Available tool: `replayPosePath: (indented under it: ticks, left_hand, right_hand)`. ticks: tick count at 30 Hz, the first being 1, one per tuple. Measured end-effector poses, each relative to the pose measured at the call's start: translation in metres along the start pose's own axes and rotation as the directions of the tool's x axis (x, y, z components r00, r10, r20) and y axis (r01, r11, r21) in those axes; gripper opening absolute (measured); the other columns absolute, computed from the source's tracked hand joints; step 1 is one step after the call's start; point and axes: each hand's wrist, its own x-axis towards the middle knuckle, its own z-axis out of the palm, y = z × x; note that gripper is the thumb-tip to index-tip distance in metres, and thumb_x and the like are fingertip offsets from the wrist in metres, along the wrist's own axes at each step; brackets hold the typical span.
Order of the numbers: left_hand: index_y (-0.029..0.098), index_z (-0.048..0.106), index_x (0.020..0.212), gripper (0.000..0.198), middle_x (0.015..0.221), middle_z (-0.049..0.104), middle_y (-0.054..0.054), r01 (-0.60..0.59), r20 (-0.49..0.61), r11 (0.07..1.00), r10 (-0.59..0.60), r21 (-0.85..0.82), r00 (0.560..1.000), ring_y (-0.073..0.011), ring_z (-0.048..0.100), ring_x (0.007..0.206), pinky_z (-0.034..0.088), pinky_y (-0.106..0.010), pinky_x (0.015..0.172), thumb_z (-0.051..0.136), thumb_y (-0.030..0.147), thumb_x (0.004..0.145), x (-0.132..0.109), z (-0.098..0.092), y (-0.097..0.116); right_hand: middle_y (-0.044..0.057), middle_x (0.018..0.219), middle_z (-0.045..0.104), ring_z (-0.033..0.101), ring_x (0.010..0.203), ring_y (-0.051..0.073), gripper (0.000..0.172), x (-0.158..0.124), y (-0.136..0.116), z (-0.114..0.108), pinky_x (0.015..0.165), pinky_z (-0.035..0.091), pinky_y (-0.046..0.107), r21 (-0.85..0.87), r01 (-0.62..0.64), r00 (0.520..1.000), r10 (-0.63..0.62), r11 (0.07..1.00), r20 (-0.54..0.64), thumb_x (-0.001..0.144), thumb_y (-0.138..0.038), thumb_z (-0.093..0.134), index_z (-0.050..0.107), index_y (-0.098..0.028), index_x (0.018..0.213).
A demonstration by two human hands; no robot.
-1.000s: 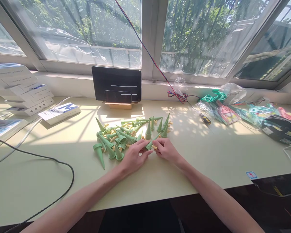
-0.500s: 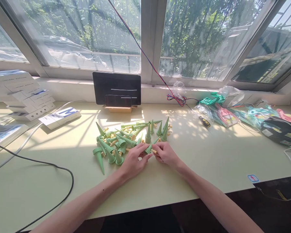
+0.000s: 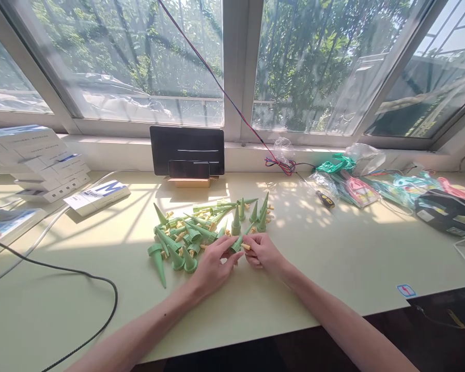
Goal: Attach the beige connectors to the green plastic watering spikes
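My left hand (image 3: pixel 217 261) is closed around a green plastic plant watering spike (image 3: pixel 236 244), its narrow end pointing up and away from me. Close beside it, my right hand (image 3: pixel 264 251) pinches a small yellow valve piece (image 3: pixel 246 247) at the spike's wide end. Whether the two parts are joined cannot be made out. Just beyond my hands lies a pile of green spikes (image 3: pixel 194 233) with small yellow pieces among them. Several spikes stand on their wide ends, such as a spike (image 3: pixel 236 223) behind my left hand.
A tablet (image 3: pixel 187 147) and a phone (image 3: pixel 188 169) lean on a stand under the window. White boxes (image 3: pixel 42 160) are stacked at the left, near a black cable (image 3: pixel 81 272). Rightward lie a screwdriver (image 3: pixel 325 199), bagged cords (image 3: pixel 358 188) and a black pouch (image 3: pixel 447 213).
The view has tilted up slightly, so the scene sits lower. Both hands keep their grips with little movement; the yellow piece shows a little more clearly.
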Motion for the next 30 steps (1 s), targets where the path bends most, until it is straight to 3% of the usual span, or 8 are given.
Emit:
replayPosePath:
  ticks: [5,12,24,30]
  left_hand:
    - [0.020,0.065,0.116,0.025,0.092,0.061,-0.003,-0.015,0.004,0.999,0.015,0.028,1.000,-0.0093,0.064,0.058,0.055,-0.023,0.058,0.055,0.030,0.095,0.0008,-0.0009,0.0003]
    - [0.020,0.066,0.116,0.025,0.092,0.063,-0.004,-0.024,0.046,0.999,0.022,0.048,0.999,-0.0119,0.063,0.066,0.055,-0.023,0.057,0.054,0.029,0.095,0.0019,-0.0036,0.0022]
    - [0.021,0.063,0.118,0.026,0.095,0.060,-0.003,0.003,-0.014,1.000,-0.003,-0.023,1.000,-0.0097,0.065,0.060,0.057,-0.024,0.059,0.055,0.030,0.095,0.0004,0.0004,0.0013]
    - [0.017,0.064,0.115,0.026,0.097,0.061,-0.005,-0.001,-0.015,1.000,0.001,0.000,1.000,-0.0105,0.066,0.061,0.058,-0.024,0.059,0.056,0.030,0.094,0.0023,-0.0002,0.0021]
  right_hand:
    - [-0.010,0.047,0.028,0.027,0.034,0.004,0.055,0.0020,0.0020,-0.0010,0.032,0.017,0.019,-0.063,0.050,0.999,-0.051,0.997,-0.010,0.080,-0.063,0.067,0.038,-0.021,0.058]
    - [-0.008,0.042,0.030,0.028,0.033,0.005,0.052,-0.0012,-0.0016,-0.0034,0.033,0.017,0.022,-0.277,0.117,0.991,-0.129,0.954,-0.026,0.086,-0.054,0.061,0.037,-0.021,0.055]
    - [-0.011,0.048,0.025,0.029,0.036,0.004,0.053,-0.0002,-0.0016,-0.0001,0.033,0.018,0.017,-0.018,0.020,1.000,-0.020,1.000,0.003,0.082,-0.061,0.067,0.039,-0.021,0.061]
    - [-0.009,0.046,0.029,0.029,0.035,0.005,0.052,0.0001,-0.0015,-0.0018,0.033,0.018,0.019,-0.111,0.092,0.996,-0.093,0.990,-0.006,0.084,-0.059,0.064,0.039,-0.021,0.059]
